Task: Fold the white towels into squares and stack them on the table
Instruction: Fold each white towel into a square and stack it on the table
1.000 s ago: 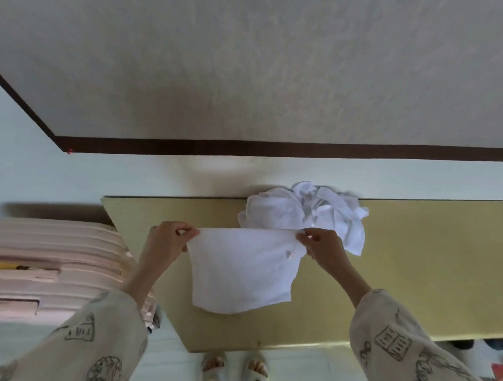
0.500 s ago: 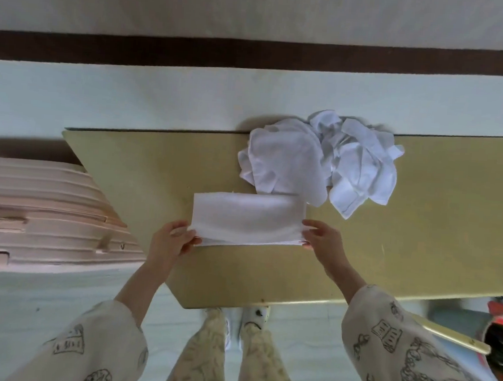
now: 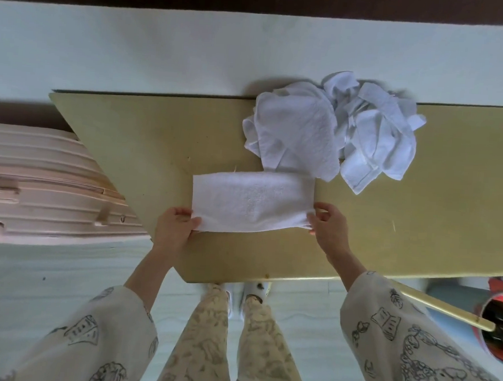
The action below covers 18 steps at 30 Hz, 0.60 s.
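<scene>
On table [image 3: 128, 140]: both hands pinch folded towel [image 3: 251, 202] ends (flat strip)

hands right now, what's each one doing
Left hand: pinching the left end of the folded towel.
Right hand: holding the towel's right end.

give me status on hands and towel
Left hand and right hand pinch folded towel ends, flat on table. Unfolded towel pile touching behind it.

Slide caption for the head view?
Both hands pinch a half-folded white terry towel on the tan table.
</scene>
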Motion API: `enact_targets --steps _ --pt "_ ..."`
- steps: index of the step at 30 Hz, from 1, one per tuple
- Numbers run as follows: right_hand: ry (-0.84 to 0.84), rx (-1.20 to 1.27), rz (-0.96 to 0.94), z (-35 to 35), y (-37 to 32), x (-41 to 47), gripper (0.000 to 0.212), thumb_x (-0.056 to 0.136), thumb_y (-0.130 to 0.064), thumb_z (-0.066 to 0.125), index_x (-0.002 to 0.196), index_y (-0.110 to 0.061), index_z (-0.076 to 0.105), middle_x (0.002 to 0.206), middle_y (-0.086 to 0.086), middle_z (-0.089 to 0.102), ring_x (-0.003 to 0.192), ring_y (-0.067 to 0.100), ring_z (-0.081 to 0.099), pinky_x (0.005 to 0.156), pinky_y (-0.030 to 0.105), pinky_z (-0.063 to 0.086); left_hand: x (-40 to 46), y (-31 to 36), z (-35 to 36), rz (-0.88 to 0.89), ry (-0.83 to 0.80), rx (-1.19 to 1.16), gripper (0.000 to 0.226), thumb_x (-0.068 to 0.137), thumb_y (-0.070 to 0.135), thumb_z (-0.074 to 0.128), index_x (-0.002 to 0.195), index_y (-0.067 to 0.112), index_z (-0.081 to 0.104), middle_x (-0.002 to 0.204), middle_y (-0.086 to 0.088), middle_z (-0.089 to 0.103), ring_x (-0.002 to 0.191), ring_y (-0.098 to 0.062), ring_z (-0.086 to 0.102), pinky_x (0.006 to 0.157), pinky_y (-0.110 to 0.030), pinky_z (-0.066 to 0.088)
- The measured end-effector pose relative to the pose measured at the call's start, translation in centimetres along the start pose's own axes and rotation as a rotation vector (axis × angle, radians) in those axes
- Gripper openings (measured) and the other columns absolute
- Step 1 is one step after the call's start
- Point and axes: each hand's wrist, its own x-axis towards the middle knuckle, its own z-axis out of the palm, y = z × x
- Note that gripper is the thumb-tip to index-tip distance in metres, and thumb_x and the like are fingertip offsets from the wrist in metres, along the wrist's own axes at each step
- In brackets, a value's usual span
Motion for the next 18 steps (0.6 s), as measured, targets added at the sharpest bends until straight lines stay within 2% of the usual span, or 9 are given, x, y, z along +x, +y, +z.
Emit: enact_targets --steps 2,5,7,9,13,18 --pt "0.002 0.007 0.035 0.0 0.8 -1.0 0.031 0.087 -0.01 0.06 0.118 -0.003 0.057 0.104 0.018 0.066 0.079 0.025 0.065 0.072 0.037 0.056 -0.5 -0.8 -0.3 -0.018 -0.028 -0.02 0.037 0.078 0.006 0.068 0.112 0.006 0.055 0.105 -0.014 0.065 0.088 -0.028 0.059 0.089 -0.042 0.047" --pt "-0.032 0.12 0.133 -0.4 1.5 -2.4 0.031 0.086 -0.002 0.059 0.117 0.001 0.056 0.094 0.014 0.065 0.066 0.017 0.062 0.06 0.024 0.054 -1.1 -1.4 -0.9 -0.049 -0.067 -0.053 0.039 0.078 0.001 0.067 0.114 0.003 0.054 0.1 -0.013 0.063 0.085 -0.023 0.054 0.089 -0.041 0.046" --pt "-0.057 0.258 0.209 -0.9 0.8 -2.7 0.034 0.084 0.004 0.057 0.118 0.003 0.054 0.084 0.01 0.062 0.063 0.016 0.06 0.053 0.017 0.051 -1.3 -0.9 -1.3 -0.021 -0.082 -0.08 0.036 0.08 -0.002 0.064 0.114 0.002 0.053 0.087 -0.008 0.06 0.076 -0.023 0.054 0.081 -0.038 0.049" --pt "-0.082 0.35 0.229 -1.5 -0.9 -2.5 0.036 0.082 0.006 0.058 0.118 0.004 0.053 0.079 0.008 0.059 0.062 0.016 0.058 0.051 0.017 0.049 -1.5 0.6 -1.9 0.013 -0.097 -0.176 0.034 0.081 -0.004 0.062 0.113 0.003 0.052 0.079 -0.006 0.057 0.066 -0.019 0.053 0.068 -0.03 0.049" --pt "-0.121 0.432 0.1 -2.7 -6.0 -1.5 0.032 0.083 0.004 0.059 0.115 0.002 0.055 0.078 0.007 0.058 0.064 0.014 0.056 0.06 0.023 0.045 -1.9 5.4 -3.0 0.095 -0.132 -0.437 0.024 0.084 -0.006 0.058 0.102 0.009 0.053 0.078 -0.006 0.055 0.066 -0.012 0.052 0.052 -0.015 0.048" --pt "-0.113 0.449 -0.065 -3.5 -8.2 -0.7 0.023 0.085 -0.001 0.058 0.105 -0.012 0.058 0.086 0.001 0.06 0.076 0.011 0.058 0.061 0.021 0.044 -1.7 6.7 -3.0 0.238 -0.036 -0.425 0.024 0.084 -0.003 0.059 0.104 0.009 0.054 0.081 0.0 0.057 0.068 -0.008 0.054 0.055 -0.011 0.047"
